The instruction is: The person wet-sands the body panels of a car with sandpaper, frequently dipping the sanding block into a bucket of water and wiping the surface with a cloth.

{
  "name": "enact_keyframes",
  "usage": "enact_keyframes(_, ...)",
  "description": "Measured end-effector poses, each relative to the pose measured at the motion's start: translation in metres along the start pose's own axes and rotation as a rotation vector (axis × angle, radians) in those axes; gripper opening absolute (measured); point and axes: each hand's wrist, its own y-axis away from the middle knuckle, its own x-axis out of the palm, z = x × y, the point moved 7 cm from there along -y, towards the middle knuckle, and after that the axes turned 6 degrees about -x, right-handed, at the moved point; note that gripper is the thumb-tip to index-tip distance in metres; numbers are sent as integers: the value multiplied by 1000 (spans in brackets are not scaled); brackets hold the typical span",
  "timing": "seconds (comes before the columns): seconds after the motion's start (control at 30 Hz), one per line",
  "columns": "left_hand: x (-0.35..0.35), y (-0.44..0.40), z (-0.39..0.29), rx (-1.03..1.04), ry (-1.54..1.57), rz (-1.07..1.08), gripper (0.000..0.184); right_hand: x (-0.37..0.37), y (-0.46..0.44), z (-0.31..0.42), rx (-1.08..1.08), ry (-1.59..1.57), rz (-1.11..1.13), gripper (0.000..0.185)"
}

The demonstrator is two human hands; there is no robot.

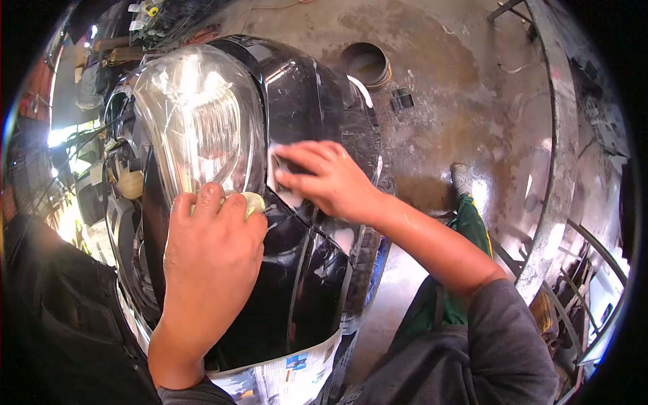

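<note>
A clear headlight (202,101) is set in the front of a black car, beside a glossy black body panel (304,88). At the headlight's lower edge, my left hand (214,236) is closed round a yellow-green pad (254,203), which shows between thumb and fingers. My right hand (327,179) is on the black panel just right of the headlight, its fingers bent round a dark piece whose kind I cannot make out. Whitish patches mark the panel under and below these fingers.
Newspaper (290,378) covers the car below the panel. A bucket (366,65) and a small black object (401,99) stand on the wet floor. At right runs a long metal beam (560,135), with metal bars below it. A foot (462,178) shows near the centre right.
</note>
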Motion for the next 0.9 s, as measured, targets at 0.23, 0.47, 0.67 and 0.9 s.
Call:
enact_keyframes(0.23, -5, -3, 8, -30, 70, -103, 13, 2, 7, 17, 56, -8, 11, 45)
enact_keyframes(0.47, -20, -9, 25, -170, 8, -291, 20, 4, -5, 6, 120, 54, -64, 38)
enact_keyframes(0.67, -14, -12, 32, -192, 42, -353, 19, 1, -25, -14, 86, 125, -55, 40)
enact_keyframes(0.9, -12, -13, 32, -182, 39, -357, 15, 3, -20, -4, 151, 65, -68, 42)
